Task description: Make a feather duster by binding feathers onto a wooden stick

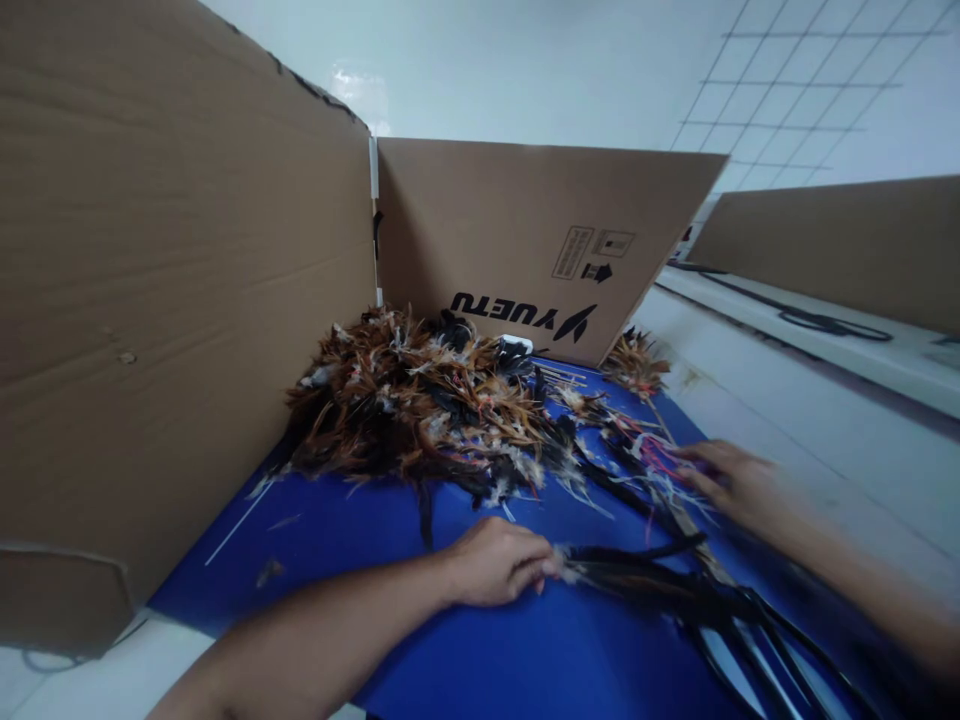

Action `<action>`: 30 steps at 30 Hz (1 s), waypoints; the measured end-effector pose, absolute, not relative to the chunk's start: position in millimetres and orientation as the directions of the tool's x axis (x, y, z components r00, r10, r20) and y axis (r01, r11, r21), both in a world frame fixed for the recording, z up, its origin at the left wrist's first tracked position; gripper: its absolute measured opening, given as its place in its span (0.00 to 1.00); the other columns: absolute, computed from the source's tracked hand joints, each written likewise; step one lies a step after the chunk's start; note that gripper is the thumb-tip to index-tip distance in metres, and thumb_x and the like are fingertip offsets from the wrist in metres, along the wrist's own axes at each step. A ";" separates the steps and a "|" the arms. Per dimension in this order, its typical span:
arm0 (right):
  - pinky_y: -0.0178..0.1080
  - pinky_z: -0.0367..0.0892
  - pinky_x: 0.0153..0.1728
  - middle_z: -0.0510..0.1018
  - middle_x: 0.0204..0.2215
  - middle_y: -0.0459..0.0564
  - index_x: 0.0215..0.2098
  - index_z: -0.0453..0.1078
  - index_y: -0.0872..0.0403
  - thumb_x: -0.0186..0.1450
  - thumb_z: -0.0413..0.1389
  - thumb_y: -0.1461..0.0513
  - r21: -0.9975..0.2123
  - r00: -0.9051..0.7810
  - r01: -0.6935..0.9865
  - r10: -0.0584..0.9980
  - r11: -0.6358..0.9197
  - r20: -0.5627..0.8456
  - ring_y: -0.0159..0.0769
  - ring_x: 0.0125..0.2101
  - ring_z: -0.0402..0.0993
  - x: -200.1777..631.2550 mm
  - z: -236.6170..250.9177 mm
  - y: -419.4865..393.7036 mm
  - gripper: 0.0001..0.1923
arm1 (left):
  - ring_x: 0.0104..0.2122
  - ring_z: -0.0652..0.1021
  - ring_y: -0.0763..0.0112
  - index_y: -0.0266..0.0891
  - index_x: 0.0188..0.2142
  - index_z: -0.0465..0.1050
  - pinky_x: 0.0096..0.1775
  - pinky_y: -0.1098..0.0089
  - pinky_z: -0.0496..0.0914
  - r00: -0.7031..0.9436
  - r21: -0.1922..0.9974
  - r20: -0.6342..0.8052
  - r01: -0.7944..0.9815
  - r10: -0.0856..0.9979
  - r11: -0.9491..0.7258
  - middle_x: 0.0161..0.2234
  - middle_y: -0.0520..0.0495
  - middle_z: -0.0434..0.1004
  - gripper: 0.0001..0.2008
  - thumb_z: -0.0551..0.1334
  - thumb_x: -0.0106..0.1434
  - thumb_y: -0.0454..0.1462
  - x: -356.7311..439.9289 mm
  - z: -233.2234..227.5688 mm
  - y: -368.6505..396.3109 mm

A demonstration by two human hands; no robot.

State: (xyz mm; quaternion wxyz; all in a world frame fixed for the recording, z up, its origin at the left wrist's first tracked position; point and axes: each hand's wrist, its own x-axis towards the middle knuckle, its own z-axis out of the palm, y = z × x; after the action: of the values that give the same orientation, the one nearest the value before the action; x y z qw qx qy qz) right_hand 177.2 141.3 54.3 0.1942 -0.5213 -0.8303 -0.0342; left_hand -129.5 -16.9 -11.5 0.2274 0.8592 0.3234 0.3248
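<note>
My left hand (504, 562) is closed in a pinch on the pale base of a bunch of long black feathers (645, 585), whose tips fan out to the right over the blue tabletop (465, 660). My right hand (727, 478) is at a small tangle of pink and white strings (661, 455) near the table's right edge. Motion smears its fingers, so I cannot tell if they grip a string. Beyond both hands lies a large heap of brown and black feather bunches (420, 400), some tied with pink.
A tall cardboard panel (187, 300) stands on the left, joined to another printed cardboard panel (510, 230) behind the heap. One more feather bunch (637, 362) lies at the right rear. A wire grid (802, 80) is on the wall, with a dark cable (832, 325) on a ledge.
</note>
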 end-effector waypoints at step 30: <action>0.29 0.57 0.18 0.70 0.17 0.42 0.28 0.69 0.57 0.45 0.66 0.56 -1.000 -0.340 -0.008 0.940 -0.028 -0.023 0.24 0.17 0.63 41.4 70.8 120.6 0.17 | 0.13 0.65 0.83 0.33 0.29 0.70 0.18 0.80 0.59 0.221 0.944 0.303 0.061 0.927 -0.323 0.20 0.51 0.71 0.19 0.52 0.64 0.47 -130.6 -12.1 -14.5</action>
State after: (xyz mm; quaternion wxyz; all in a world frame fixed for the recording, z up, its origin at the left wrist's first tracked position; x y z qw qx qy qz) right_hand 41.4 120.6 70.8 0.4030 -0.4096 -0.5690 0.5882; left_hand -130.6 -14.5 -12.1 0.4387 0.6466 0.3819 0.4935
